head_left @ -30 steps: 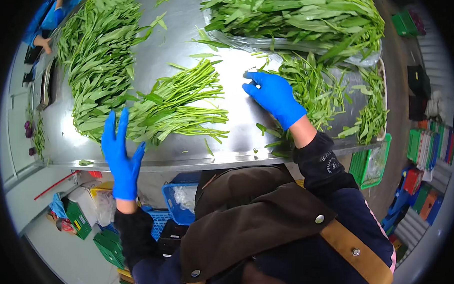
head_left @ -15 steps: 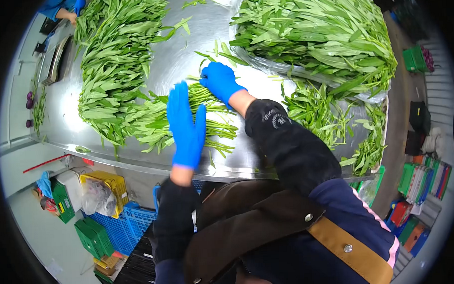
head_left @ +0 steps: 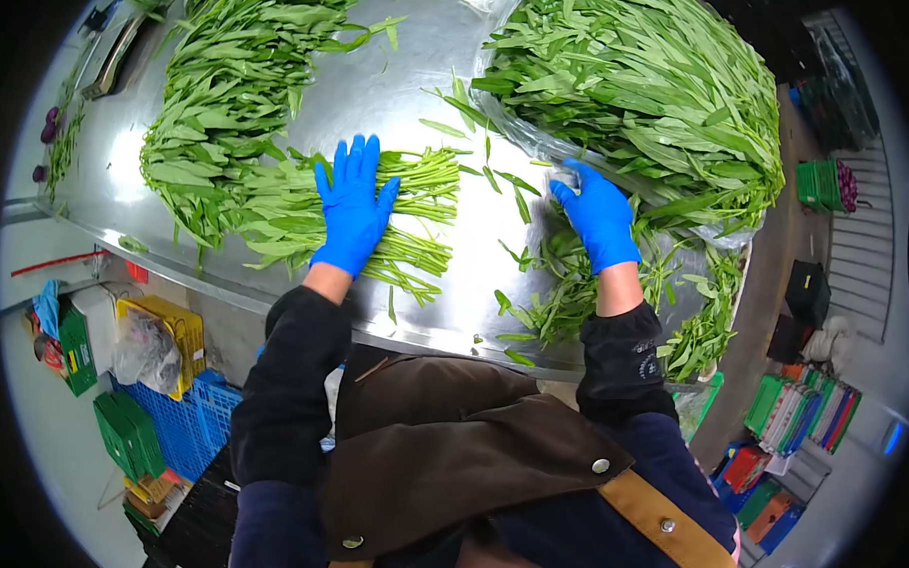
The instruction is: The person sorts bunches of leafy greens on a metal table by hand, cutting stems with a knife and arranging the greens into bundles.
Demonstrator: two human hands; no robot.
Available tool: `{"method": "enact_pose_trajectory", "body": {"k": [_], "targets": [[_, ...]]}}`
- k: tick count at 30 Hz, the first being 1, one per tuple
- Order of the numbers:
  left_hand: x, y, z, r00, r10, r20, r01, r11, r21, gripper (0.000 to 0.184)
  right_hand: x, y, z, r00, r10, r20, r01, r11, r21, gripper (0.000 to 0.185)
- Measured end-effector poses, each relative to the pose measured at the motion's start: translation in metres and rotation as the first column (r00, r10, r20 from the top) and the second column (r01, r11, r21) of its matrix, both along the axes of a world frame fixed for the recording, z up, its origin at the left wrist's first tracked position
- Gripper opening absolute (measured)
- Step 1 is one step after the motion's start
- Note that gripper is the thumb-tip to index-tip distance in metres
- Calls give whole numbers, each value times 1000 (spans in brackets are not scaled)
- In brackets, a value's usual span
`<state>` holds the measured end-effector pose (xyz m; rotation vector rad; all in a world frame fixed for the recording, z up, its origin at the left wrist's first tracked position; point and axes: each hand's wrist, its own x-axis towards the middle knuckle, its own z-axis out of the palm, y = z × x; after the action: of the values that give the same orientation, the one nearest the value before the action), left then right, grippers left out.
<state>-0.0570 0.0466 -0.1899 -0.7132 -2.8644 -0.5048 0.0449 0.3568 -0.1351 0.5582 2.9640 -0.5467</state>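
My left hand [head_left: 352,207], in a blue glove, lies flat with fingers spread on a bunch of water spinach [head_left: 426,175]. The cut stems point right and the leaves point left. My right hand [head_left: 600,219], also gloved in blue, is over a loose heap of water spinach leaves [head_left: 565,290], its thumb apart from the fingers and nothing seen in it. Several loose leaves [head_left: 516,182] are scattered between the two hands. Beyond my right hand rises a large pile of water spinach [head_left: 638,87] on clear plastic sheeting [head_left: 529,136].
A long row of water spinach [head_left: 219,122] covers the left part of the metal table [head_left: 358,102]. Below the table's front edge stand a yellow crate [head_left: 176,334] and a blue crate [head_left: 174,424]. Stacked crates [head_left: 799,412] and a green crate [head_left: 820,186] are on the right.
My right hand has moved from the stem bunch rightward to the loose leaves, and its fingers have opened. Loose leaves now lie between my hands. My left hand has settled onto the bunch.
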Motion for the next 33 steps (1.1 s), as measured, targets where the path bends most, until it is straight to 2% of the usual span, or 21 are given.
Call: {"method": "enact_pose_trajectory", "body": {"k": [1, 2, 3, 4, 6, 8, 9, 10, 11, 12, 13, 14, 16, 18, 21, 25, 26, 28, 30, 31, 33], "targets": [[9, 2, 37, 998, -27, -61, 28, 999, 19, 57, -4, -2, 10, 992, -89, 89, 70, 978, 196, 36], [20, -7, 56, 998, -19, -55, 20, 1000, 14, 57, -8, -9, 21, 992, -81, 95, 62, 980, 191, 36], [33, -16, 71, 992, -34, 118, -7, 943, 332, 55, -16, -20, 32, 989, -70, 129, 83, 992, -100, 39], [50, -24, 81, 957, -100, 272, -90, 788, 609, 52, -24, -30, 39, 986, -50, 161, 108, 919, -378, 41], [93, -41, 96, 814, -155, 560, -446, 450, 774, 48, -40, -60, 37, 985, 152, -76, -170, 880, -443, 44], [130, -57, 83, 509, -208, 835, -838, 104, 536, 46, -64, -92, 25, 900, 237, -365, -382, 832, -402, 46], [141, -67, 67, 511, -203, 836, -837, 105, 537, 46, -82, -105, 13, 852, 261, -454, -453, 803, -387, 44], [151, -79, 46, 305, -410, 860, -950, -73, 303, 44, -100, -117, 0, 793, 281, -540, -522, 771, -364, 43], [157, -87, 27, 130, -622, 772, -982, -188, 14, 43, -116, -127, -17, 788, 283, -547, -529, 766, -366, 43], [159, -79, 12, 163, -584, 795, -966, -257, 9, 39, -129, -135, -35, 771, 308, -558, -530, 796, -293, 43], [155, -68, 8, 189, -585, 789, -960, -278, 24, 37, -133, -142, -39, 756, 336, -561, -527, 822, -217, 44], [148, -57, 3, 219, -588, 778, -952, -303, 39, 34, -133, -145, -41, 867, 434, -244, -474, 869, -142, 46], [131, -42, -5, 242, -641, 729, -946, -323, 30, 31, -110, -156, -32, 924, 378, 63, -362, 915, -177, 52], [118, -26, -12, 269, -687, 675, -939, -343, 24, 28, -73, -164, -31, 952, 285, 109, -235, 912, -335, 63], [108, -12, -27, 278, -731, 623, -937, -349, 9, 27, -54, -170, -39, 851, 386, 357, -154, 832, -533, 79], [111, -11, -19, 400, -681, 613, -915, -336, 224, 39, -33, -180, -25, 930, 248, 272, 15, 712, -702, 69], [109, -12, -13, 398, -683, 612, -916, -327, 231, 39, -25, -184, -20, 977, 183, 107, -57, 712, -700, 62], [104, -7, 40, 654, -424, 627, -753, -282, 594, 39, -13, -192, 8, 975, 87, -204, -208, 679, -704, 47], [102, -14, 62, 660, -396, 638, -739, -190, 646, 42, -2, -192, 34, 951, 62, -304, -280, 589, -758, 59], [103, -20, 68, 616, -442, 652, -764, -135, 631, 42, 4, -191, 39, 952, 57, -300, -274, 592, -758, 59], [107, -32, 66, 562, -485, 670, -790, -75, 609, 41, 16, -191, 44, 990, 73, -117, -138, 472, -871, 61]]}}
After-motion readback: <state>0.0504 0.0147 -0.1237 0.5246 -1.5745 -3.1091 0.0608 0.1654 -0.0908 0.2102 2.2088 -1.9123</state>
